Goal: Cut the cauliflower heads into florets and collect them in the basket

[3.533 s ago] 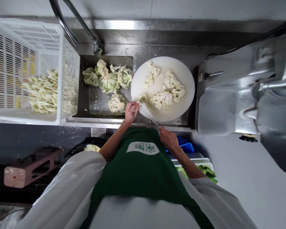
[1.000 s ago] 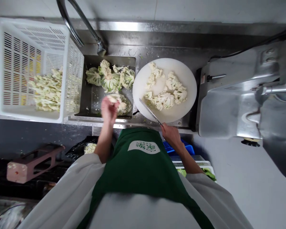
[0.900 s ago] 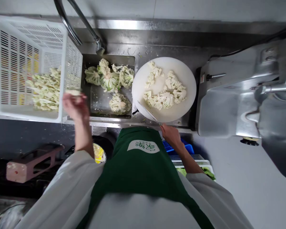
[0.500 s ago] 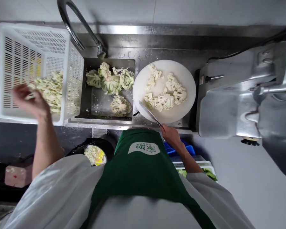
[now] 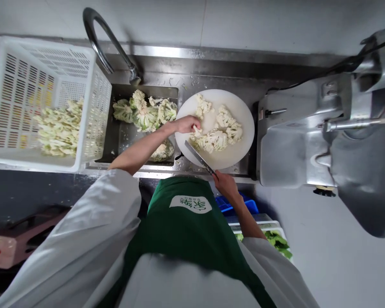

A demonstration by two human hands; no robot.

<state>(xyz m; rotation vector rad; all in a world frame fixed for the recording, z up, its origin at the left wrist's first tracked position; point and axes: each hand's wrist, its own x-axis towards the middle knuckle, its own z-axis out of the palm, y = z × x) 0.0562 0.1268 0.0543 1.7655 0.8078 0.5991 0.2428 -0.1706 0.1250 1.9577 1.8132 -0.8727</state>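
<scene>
Over the left side of the round white cutting board point(image 5: 192, 102), my left hand point(image 5: 188, 124) is closed, its fingertips pinching a small cauliflower floret point(image 5: 196, 131). My right hand point(image 5: 225, 185) grips a knife point(image 5: 199, 158) by its handle at the board's near edge, with the blade pointing up and left. More cauliflower pieces point(image 5: 217, 140) lie on the board just right of my left fingers and beyond the blade. Larger cauliflower chunks point(image 5: 146, 116) with green stems sit in the sink point(image 5: 128, 141); my left forearm crosses above them and partly hides one.
A white perforated basket point(image 5: 94, 98) holding cut cauliflower point(image 5: 59, 130) stands at the left. Behind the sink rises a curved faucet point(image 5: 107, 38). A metal machine point(image 5: 285, 145) stands close on the board's right. Below the counter are a blue basket point(image 5: 250, 206) and leafy greens point(image 5: 277, 243).
My left hand has moved right from above the white basket to the cutting board, where it pinches a floret. My right hand still holds the knife in nearly the same place.
</scene>
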